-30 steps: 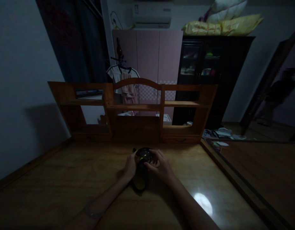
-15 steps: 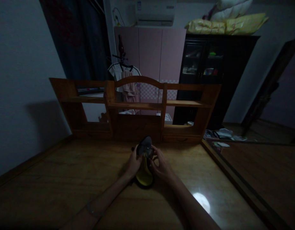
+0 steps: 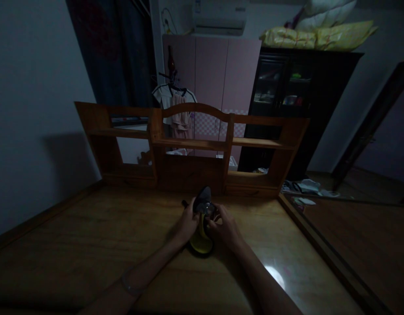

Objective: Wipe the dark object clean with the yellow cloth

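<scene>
Between my hands, over the wooden desk top, is a dark item with a yellow inside (image 3: 202,243). Its outline is somewhat like a sandal, but the dim light hides its exact kind. The far end is a grey rounded part with a dark edge, and a clear, shiny piece sits near the middle. My left hand (image 3: 186,225) grips the item's left side, thumb on top. On the right side, my right hand (image 3: 224,225) has its fingers bent and pinched at the edge near the shiny piece. What lies between those fingertips is too dark to make out.
The wooden desk (image 3: 123,236) bears a low shelf unit (image 3: 195,144) along its back edge. A wall stands at the left. Beyond are hanging clothes (image 3: 178,109), a pink wardrobe (image 3: 210,78) and a black cabinet (image 3: 320,96) with yellow bags (image 3: 342,37) on top.
The whole view has shifted slightly. The item's far end looks narrower and more tilted, and the shiny piece shows more clearly. My right fingers are drawn closer together at its edge.
</scene>
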The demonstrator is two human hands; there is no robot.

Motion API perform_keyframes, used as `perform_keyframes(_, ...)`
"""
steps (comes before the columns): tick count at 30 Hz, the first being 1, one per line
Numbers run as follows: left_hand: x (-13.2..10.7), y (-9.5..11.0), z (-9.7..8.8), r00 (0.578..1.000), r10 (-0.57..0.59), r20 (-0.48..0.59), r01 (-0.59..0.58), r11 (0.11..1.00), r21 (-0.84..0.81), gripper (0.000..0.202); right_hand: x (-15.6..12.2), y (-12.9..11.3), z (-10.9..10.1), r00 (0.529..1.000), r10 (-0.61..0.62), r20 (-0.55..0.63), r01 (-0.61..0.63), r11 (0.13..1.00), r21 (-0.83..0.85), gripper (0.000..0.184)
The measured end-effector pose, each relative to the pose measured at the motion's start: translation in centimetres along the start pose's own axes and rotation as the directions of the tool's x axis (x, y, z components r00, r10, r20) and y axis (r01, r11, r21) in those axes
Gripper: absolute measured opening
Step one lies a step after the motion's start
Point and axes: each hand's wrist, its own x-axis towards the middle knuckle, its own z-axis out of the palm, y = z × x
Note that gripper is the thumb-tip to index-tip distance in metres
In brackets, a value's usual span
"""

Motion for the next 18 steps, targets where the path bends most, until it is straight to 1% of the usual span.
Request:
perform_keyframes(4,0.0,0.1,-0.2,1.000,0.003,0.003,-0.003,0.999,0.033,0.054,0.0,-0.2,0.0,1.000,0.007,-0.004,-0.007,0.996,-0.088,0.039)
perform_keyframes(7,-0.1,0.3,-0.4,1.000,0.021,0.019,-0.022,0.996,0.081,0.053,0.1,-0.6,-0.2,0.999,0.033,-0.006,-0.034,0.979,-0.199,0.037)
perform_keyframes(10,-0.2,1.1,-0.8,0.991,0.109,0.075,-0.117,0.988,0.105,0.051,0.0,-0.8,-0.3,0.999,0.046,-0.011,-0.047,0.953,-0.299,0.032)
perform_keyframes(14,-0.2,2.3,-1.4,0.942,0.292,0.164,-0.314,0.940,0.130,0.053,-0.2,-0.2,-0.2,1.000,0.026,-0.012,-0.029,0.932,-0.362,0.028)
perform_keyframes(16,-0.2,2.8,-1.6,0.926,0.332,0.182,-0.358,0.923,0.141,0.053,-0.2,0.1,-0.2,1.000,0.012,-0.020,-0.019,0.923,-0.384,0.026)
perform_keyframes(18,-0.2,3.2,-1.7,0.919,0.348,0.187,-0.376,0.915,0.143,0.051,-0.3,0.2,-0.2,0.999,-0.001,-0.034,-0.013,0.916,-0.402,0.025)
